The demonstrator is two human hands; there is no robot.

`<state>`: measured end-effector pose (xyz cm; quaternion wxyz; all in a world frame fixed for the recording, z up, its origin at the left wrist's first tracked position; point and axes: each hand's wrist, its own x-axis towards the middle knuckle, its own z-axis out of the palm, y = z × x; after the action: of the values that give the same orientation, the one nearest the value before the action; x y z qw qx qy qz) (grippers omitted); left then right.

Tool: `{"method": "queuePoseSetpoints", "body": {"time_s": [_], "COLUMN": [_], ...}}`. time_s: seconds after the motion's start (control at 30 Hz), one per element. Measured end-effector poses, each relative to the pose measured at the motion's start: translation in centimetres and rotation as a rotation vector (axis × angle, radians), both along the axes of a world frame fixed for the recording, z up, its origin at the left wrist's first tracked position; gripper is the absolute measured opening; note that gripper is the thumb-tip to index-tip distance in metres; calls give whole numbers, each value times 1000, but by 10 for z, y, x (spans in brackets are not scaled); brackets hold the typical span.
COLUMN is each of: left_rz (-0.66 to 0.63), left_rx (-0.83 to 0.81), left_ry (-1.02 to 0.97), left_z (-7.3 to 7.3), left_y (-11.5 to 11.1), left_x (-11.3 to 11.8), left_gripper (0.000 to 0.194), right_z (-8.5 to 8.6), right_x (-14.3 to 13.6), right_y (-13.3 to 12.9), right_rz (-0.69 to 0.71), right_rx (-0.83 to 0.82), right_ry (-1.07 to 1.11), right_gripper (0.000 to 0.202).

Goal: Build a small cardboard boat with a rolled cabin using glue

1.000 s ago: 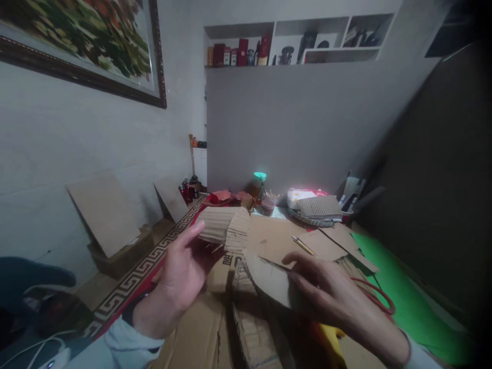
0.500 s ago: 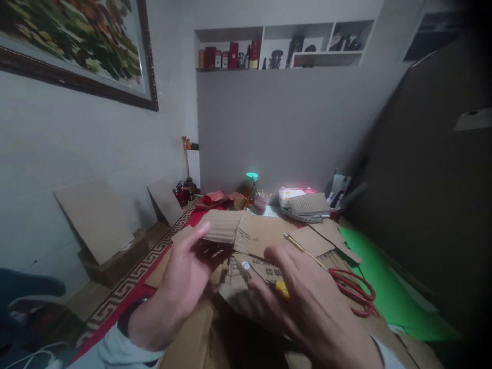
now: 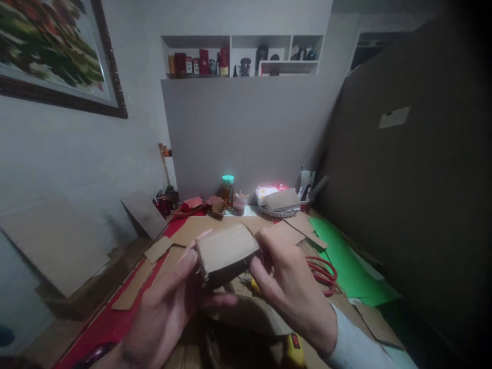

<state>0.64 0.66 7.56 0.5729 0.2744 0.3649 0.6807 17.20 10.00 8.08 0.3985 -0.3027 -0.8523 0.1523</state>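
Observation:
A small box-shaped cardboard piece (image 3: 227, 247) is held up in front of me, its pale ribbed top tilted toward me. My left hand (image 3: 172, 297) is curled round its left side, with one finger stretched out below it. At the right corner, the thumb and fingers of my right hand (image 3: 290, 284) pinch the piece. Beneath my hands lies a tool with yellow parts (image 3: 295, 351), partly hidden, so its kind is unclear. Scissors with red loop handles (image 3: 323, 277) lie just right of my right hand, their blades covered by it.
Cardboard sheets (image 3: 169, 259) spread over a red cloth (image 3: 90, 328). Green sheet (image 3: 344, 266) lies at right. Along the back stand a jar with a turquoise lid (image 3: 227, 187), a cup of sticks (image 3: 239, 206) and a basket (image 3: 282, 211). A dark panel (image 3: 395, 174) rises at right.
My right hand has come up from above the table to the cardboard piece and now grips its corner. The piece has turned and moved nearer. The view has swung right.

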Motion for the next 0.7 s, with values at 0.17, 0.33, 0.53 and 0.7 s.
{"method": "queuePoseSetpoints", "body": {"time_s": [0.17, 0.33, 0.53, 0.7], "left_rz": [-179, -145, 12, 35], "left_rx": [102, 207, 107, 146], "left_ry": [88, 455, 682, 829], "left_z": [-9, -23, -21, -21], "left_y": [-3, 11, 26, 31], "left_x": [-3, -2, 16, 20], "left_gripper": [68, 92, 90, 63], "right_z": [6, 0, -9, -10], "right_x": [15, 24, 26, 28], "right_y": [13, 21, 23, 25], "right_rz": [12, 138, 253, 293], "right_rx": [-294, -553, -756, -783], "right_ry": [36, 58, 34, -2], "right_gripper": [24, 23, 17, 24]}}
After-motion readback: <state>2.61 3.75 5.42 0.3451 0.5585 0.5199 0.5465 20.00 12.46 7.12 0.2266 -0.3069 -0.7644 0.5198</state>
